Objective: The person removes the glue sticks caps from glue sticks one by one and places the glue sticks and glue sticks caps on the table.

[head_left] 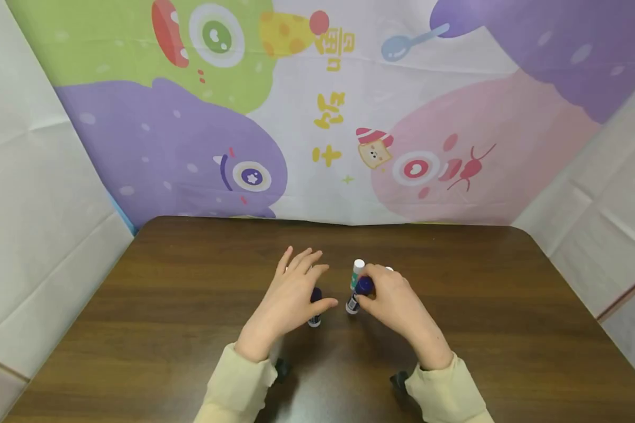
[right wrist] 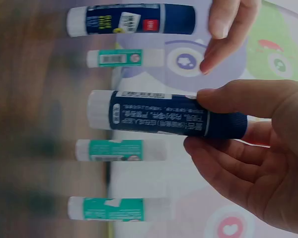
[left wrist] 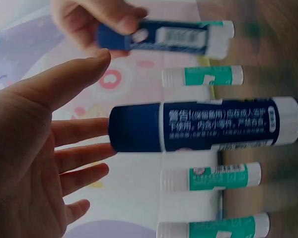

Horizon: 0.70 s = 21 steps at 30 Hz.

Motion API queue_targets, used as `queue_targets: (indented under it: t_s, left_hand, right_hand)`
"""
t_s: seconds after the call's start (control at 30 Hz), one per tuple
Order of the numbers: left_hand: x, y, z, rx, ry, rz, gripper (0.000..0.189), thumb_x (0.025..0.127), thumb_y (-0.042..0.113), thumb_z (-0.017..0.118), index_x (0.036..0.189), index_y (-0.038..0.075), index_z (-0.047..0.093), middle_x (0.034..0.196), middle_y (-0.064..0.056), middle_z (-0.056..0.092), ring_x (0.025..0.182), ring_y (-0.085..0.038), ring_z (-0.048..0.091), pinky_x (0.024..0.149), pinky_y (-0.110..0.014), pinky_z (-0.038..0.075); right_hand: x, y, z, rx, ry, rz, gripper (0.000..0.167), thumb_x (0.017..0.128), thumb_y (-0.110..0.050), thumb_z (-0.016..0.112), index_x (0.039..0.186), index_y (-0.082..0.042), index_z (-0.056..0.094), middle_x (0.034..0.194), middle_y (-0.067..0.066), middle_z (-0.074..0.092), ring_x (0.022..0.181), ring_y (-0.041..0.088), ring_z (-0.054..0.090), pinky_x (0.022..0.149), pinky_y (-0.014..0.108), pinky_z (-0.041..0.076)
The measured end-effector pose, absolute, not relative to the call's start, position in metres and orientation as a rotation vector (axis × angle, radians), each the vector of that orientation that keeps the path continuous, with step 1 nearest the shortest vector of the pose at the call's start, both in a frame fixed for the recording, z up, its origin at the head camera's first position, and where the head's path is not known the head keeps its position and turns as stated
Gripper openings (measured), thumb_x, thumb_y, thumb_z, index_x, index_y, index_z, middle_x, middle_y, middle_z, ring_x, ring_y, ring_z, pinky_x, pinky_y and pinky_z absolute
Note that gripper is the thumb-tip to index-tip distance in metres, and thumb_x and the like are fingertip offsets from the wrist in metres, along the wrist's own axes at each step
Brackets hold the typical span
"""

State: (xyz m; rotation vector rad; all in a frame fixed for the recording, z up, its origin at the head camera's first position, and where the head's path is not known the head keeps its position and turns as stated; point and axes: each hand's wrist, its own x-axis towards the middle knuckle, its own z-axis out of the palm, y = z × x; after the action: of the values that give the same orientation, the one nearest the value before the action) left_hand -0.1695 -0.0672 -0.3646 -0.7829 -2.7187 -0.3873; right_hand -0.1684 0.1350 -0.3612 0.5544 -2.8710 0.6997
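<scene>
My right hand (head_left: 397, 302) pinches the dark blue cap of a glue stick (right wrist: 159, 113) between thumb and fingers. That stick has a white base and is close to the table, roughly upright. My left hand (head_left: 288, 302) is spread, thumb apart from the fingers, beside a second dark blue glue stick (left wrist: 216, 125). This one stands upright, and in the right wrist view a gap shows between its cap and the left fingers (right wrist: 222, 22). In the head view the left hand partly covers it.
Several smaller green glue sticks with white caps stand in a row behind the blue ones, among them one glue stick (head_left: 358, 269) between the hands and another (left wrist: 213, 76) farther right. The brown table (head_left: 180, 317) meets a cartoon-printed cloth (head_left: 317, 194) at its back edge.
</scene>
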Motion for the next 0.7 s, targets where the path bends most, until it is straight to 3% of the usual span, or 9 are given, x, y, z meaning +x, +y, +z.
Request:
queue_targets:
  t_s: [0.3,0.7]
  left_hand:
    - [-0.167,-0.053,-0.366,-0.892,-2.562,-0.376,0.049,0.076,0.042,0.069,0.112,0.011,0.061,0.107,0.000,0.062,0.104,-0.016,0.054,0.106,-0.041,0.025]
    - [-0.162,-0.046,-0.363,-0.876,-2.367,-0.438,0.043,0.077,0.034,0.070,0.113,0.013,0.060,0.100,0.004,0.063,0.095,-0.013,0.059,0.099,-0.034,0.034]
  right_hand:
    - [-0.162,0.138,-0.340,0.601,-2.716,0.833,0.024,0.074,-0.016,0.072,0.092,-0.009,0.057,0.086,0.000,0.059,0.067,0.011,0.051,0.062,0.025,0.046]
    - [-0.154,0.133,-0.333,0.661,-2.512,0.955,0.028,0.075,-0.016,0.073,0.097,-0.009,0.056,0.090,0.000,0.059,0.076,0.010,0.055,0.067,0.029,0.047]
